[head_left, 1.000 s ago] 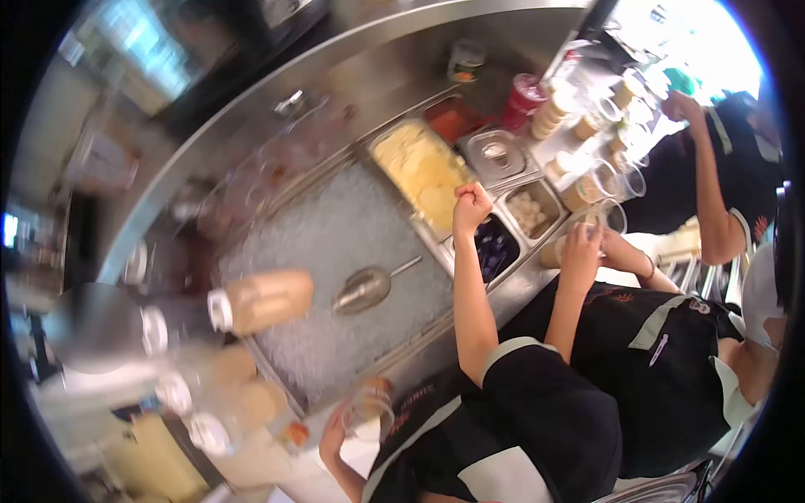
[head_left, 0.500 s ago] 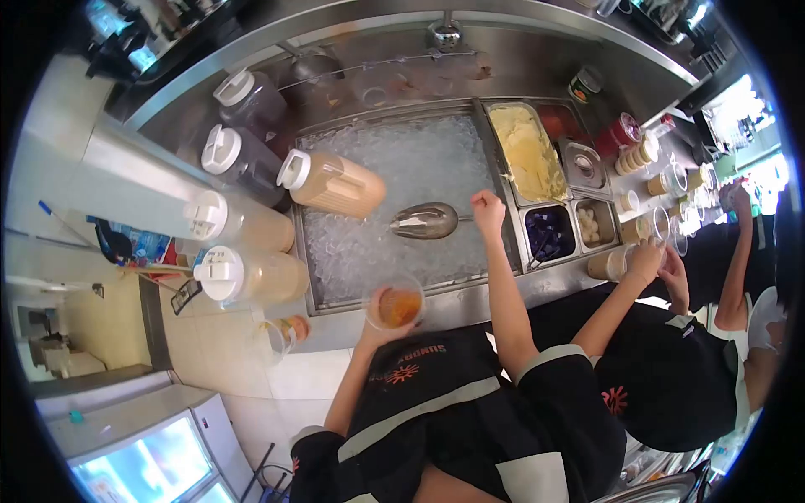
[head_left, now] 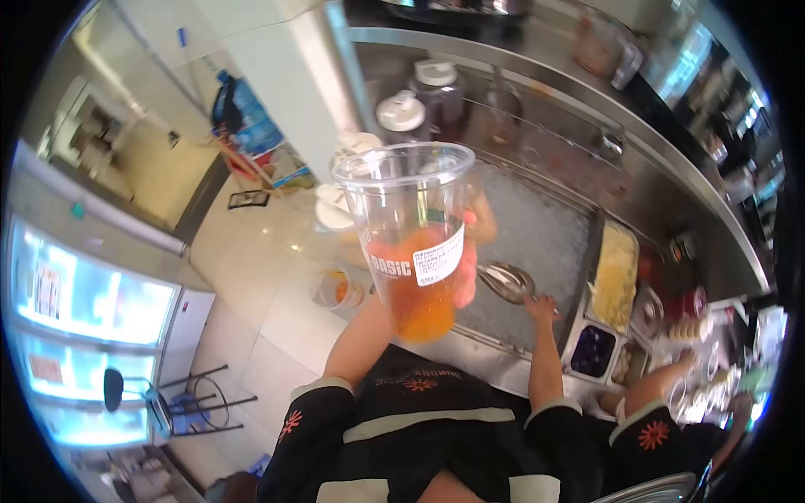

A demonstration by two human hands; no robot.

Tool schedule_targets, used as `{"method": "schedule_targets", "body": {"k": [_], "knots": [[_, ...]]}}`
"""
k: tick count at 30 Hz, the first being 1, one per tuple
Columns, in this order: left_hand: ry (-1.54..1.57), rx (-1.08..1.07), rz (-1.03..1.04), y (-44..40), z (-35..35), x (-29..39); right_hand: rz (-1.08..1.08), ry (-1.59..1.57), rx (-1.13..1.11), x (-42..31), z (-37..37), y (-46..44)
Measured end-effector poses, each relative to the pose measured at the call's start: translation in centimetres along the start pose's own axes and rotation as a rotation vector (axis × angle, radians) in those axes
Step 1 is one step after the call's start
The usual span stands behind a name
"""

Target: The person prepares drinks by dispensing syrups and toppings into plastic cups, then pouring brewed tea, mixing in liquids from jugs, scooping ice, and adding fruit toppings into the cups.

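Observation:
My left hand (head_left: 467,272) is wrapped around a clear plastic cup (head_left: 404,281) from behind, lifted close to the camera. Orange contents fill its lower part, and a white printed label sticks to its side. My right hand (head_left: 543,308) has its fingers closed at the handle of a metal ice scoop (head_left: 507,282). The scoop lies on the ice (head_left: 537,222) in the steel bin. Another clear cup (head_left: 335,289) with some orange in it stands on the counter edge, behind my left forearm.
Lidded pitchers (head_left: 401,116) line the bin's left side, partly hidden by the raised cup. Right of the bin sit a tray of yellow cream (head_left: 616,272) and a dark purple container (head_left: 593,348). A co-worker's arm (head_left: 658,386) reaches in at the right. A glass-door fridge (head_left: 92,281) stands left.
My left hand has raised the cup from the counter edge toward the camera. My right hand stays by the scoop handle. The view has turned toward the left.

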State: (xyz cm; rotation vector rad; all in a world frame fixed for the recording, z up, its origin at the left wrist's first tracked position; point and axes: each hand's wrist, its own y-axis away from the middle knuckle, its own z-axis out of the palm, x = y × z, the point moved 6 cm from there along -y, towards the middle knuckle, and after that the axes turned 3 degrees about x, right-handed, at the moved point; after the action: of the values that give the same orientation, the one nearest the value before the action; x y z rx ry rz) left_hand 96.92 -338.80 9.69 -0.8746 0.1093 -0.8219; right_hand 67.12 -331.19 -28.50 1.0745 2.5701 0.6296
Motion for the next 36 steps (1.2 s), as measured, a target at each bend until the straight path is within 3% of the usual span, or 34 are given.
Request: {"method": "schedule_targets", "body": {"k": [4, 7, 9, 13, 16, 26, 28, 32, 35, 36], "knots": [[-0.020, -0.063, 0.014, 0.4, 1.4, 0.8, -0.007, 0.159, -0.030, -2.3, -0.2, 2.0], [-0.006, 0.066, 0.002, 0.3, 2.6, 1.6, -0.061, 0.089, -0.028, -1.0, 3.6, -0.9], [0.005, -0.053, -0.005, 0.9, 2.4, 1.5, -0.036, 0.063, 0.014, -0.8, 2.9, -1.9], [0.007, -0.014, 0.006, 2.1, 2.2, 2.2, -0.342, 0.586, 0.462, -2.9, -3.8, -3.4], [-0.006, -0.061, 0.014, 2.9, 2.7, 3.1, -0.528, 0.708, 0.549, -4.5, -6.7, -3.8], [-0.091, 0.129, 0.148, 5.3, 4.1, 4.6, -0.505, 0.380, 0.035, -9.2, 10.0, 0.2], [-0.104, 0.149, 0.098, 5.2, 3.7, 4.6, -0.441, 0.157, -0.122, -8.7, 11.5, 0.8], [-0.043, -0.006, 0.143, 5.5, 3.0, 4.3, -0.426, 0.031, -0.155, -7.7, 11.1, -0.1], [-0.076, 0.038, 0.032, 4.3, 3.2, 4.0, -0.346, -0.019, -0.196, -6.5, 8.9, -1.6], [-0.051, 0.019, 0.019, 4.2, 3.1, 3.8, -0.350, -0.073, -0.050, -5.8, 7.6, -2.8]]}}
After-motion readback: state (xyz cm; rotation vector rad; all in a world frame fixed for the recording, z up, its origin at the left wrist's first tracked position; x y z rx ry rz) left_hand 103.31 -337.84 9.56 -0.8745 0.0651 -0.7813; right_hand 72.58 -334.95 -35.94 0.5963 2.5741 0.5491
